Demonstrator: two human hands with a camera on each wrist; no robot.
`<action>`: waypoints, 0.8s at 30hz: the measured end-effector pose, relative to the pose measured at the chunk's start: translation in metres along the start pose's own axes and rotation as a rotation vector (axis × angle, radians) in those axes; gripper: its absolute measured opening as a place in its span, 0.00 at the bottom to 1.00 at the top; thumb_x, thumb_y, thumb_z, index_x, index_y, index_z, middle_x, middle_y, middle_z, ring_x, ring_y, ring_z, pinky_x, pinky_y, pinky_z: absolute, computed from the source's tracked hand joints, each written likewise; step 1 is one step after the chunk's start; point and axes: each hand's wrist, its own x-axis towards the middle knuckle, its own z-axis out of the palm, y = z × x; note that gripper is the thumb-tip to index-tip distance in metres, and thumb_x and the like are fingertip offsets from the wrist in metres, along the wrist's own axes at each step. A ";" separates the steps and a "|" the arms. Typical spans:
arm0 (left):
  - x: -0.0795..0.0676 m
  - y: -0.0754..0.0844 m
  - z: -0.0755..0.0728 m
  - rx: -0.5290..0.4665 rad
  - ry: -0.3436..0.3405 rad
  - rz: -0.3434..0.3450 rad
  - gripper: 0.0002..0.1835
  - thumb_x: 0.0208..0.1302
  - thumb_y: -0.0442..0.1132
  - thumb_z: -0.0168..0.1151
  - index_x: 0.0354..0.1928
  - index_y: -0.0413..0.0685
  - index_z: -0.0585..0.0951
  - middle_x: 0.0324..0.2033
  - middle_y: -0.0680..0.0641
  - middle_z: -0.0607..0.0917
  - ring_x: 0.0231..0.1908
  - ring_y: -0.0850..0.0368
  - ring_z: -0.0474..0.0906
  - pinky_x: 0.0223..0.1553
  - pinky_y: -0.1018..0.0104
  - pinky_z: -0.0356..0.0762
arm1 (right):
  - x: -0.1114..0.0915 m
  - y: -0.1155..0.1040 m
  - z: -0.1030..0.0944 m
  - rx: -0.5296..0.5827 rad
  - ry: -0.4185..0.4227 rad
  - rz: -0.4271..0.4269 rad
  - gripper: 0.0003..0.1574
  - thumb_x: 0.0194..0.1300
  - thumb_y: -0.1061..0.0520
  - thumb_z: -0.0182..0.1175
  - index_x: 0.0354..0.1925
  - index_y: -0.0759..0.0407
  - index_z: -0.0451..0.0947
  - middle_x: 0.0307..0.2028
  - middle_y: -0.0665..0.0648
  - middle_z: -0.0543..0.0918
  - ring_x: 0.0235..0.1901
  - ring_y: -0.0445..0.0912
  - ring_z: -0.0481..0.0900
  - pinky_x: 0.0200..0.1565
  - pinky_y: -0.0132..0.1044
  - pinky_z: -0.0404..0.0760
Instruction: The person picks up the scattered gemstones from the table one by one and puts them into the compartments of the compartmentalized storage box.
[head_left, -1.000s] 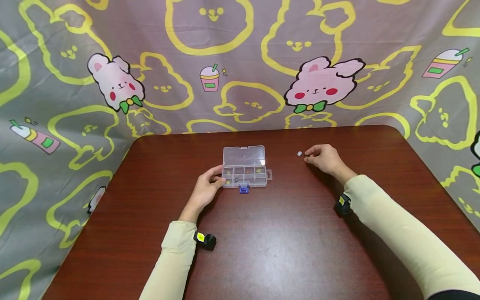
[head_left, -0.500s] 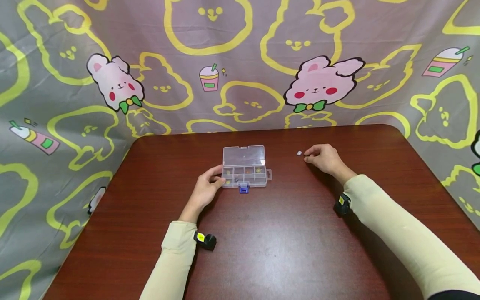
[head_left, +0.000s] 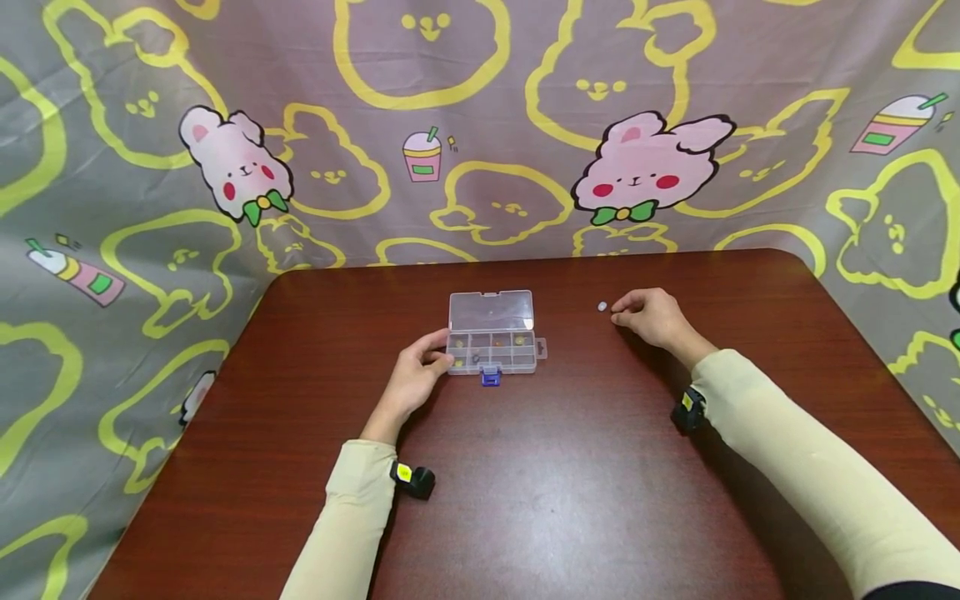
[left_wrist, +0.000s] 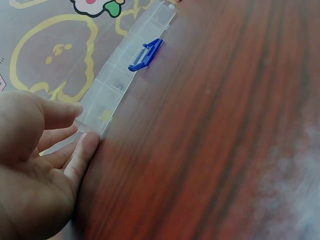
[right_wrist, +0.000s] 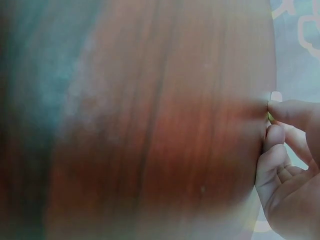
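A clear plastic compartment box (head_left: 491, 352) lies on the table with its lid (head_left: 491, 311) raised. Small yellow, orange and dark pieces sit in some compartments; a blue latch (head_left: 491, 377) hangs at the front. My left hand (head_left: 415, 375) grips the box's left end, its thumb at the front corner in the left wrist view. At the right, my right hand (head_left: 652, 317) is low over the table, thumb and index fingertips close together. Between them, in the right wrist view, a tiny yellow-green piece (right_wrist: 270, 116) shows, largely hidden. A small whitish piece (head_left: 602, 307) lies just left of those fingertips.
The dark red-brown wooden table (head_left: 555, 467) meets a patterned cloth backdrop (head_left: 480, 125) at its far edge. A hanging tab (head_left: 542, 348) sticks out from the box's right side. Each wrist carries a small black camera (head_left: 414, 481).
The view has shifted very slightly. Both hands, the box and the whitish piece keep their places relative to one another.
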 end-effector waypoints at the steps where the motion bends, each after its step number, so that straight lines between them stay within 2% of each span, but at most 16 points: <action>1: 0.000 0.000 0.000 -0.003 -0.001 0.002 0.26 0.68 0.26 0.60 0.67 0.36 0.74 0.60 0.35 0.79 0.52 0.42 0.78 0.44 0.69 0.75 | 0.000 0.000 0.000 -0.003 0.000 -0.001 0.09 0.67 0.58 0.66 0.42 0.63 0.85 0.34 0.59 0.83 0.34 0.51 0.74 0.34 0.41 0.72; 9: -0.001 0.001 -0.001 -0.003 0.002 -0.001 0.25 0.68 0.27 0.61 0.67 0.37 0.74 0.60 0.36 0.79 0.52 0.44 0.78 0.44 0.70 0.75 | 0.001 -0.001 -0.001 -0.015 -0.009 -0.016 0.09 0.67 0.59 0.65 0.41 0.65 0.85 0.30 0.58 0.83 0.28 0.47 0.74 0.31 0.39 0.71; 18: 0.001 -0.002 0.000 -0.007 0.000 0.009 0.25 0.68 0.26 0.60 0.67 0.34 0.73 0.60 0.33 0.78 0.52 0.40 0.78 0.42 0.72 0.74 | 0.001 -0.003 -0.004 0.013 -0.034 0.004 0.09 0.68 0.60 0.64 0.41 0.67 0.83 0.26 0.56 0.82 0.24 0.43 0.76 0.27 0.37 0.73; 24: -0.014 0.030 -0.002 -0.008 -0.024 0.012 0.25 0.67 0.23 0.58 0.66 0.26 0.70 0.60 0.27 0.76 0.52 0.35 0.77 0.41 0.75 0.73 | 0.000 -0.001 -0.005 0.021 -0.034 0.006 0.09 0.68 0.60 0.65 0.42 0.66 0.83 0.27 0.57 0.83 0.24 0.44 0.77 0.27 0.37 0.74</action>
